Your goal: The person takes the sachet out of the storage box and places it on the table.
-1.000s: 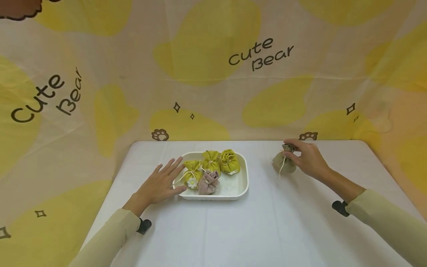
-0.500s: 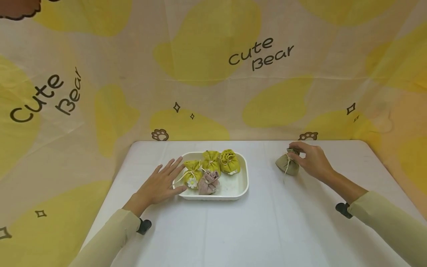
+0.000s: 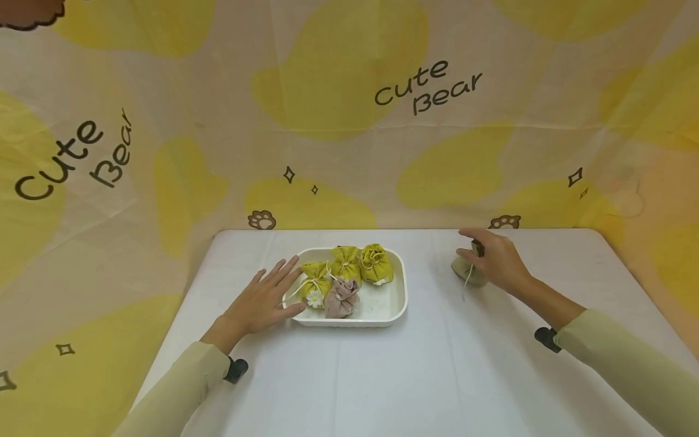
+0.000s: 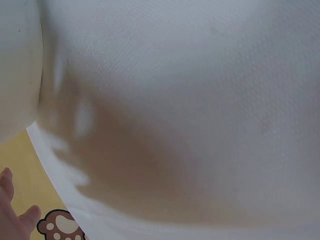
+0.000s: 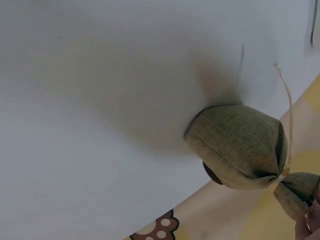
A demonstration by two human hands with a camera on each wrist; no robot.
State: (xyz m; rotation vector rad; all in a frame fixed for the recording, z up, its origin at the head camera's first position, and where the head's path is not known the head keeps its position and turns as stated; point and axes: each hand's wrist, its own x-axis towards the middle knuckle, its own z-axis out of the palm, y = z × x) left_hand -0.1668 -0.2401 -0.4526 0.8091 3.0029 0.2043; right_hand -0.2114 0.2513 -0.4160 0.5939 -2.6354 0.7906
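My right hand [image 3: 501,260] is over a grey-green drawstring pouch [image 3: 463,272] on the right side of the table. Thumb and forefinger stand apart at the pouch's gathered top, partly hiding it. In the right wrist view the pouch [image 5: 237,145] shows a tied neck and a loose pale cord, with fingertips [image 5: 314,220] right at its ruffled end. My left hand [image 3: 262,302], fingers spread, rests at the left rim of a white tray [image 3: 401,297]. Inside sit yellow-green pouches [image 3: 377,266], one with a white flower [image 3: 315,298], and a dusty-pink pouch [image 3: 341,300].
A white cloth covers the table [image 3: 393,382]. Behind it hangs a yellow-patterned fabric backdrop [image 3: 338,152] that also rises on the left and right. Between the tray and the grey-green pouch lies a stretch of white cloth.
The grey-green pouch has shifted slightly right and settled on the table. My right thumb and forefinger have parted from its top, and that hand has moved a little left. The left hand stays put.
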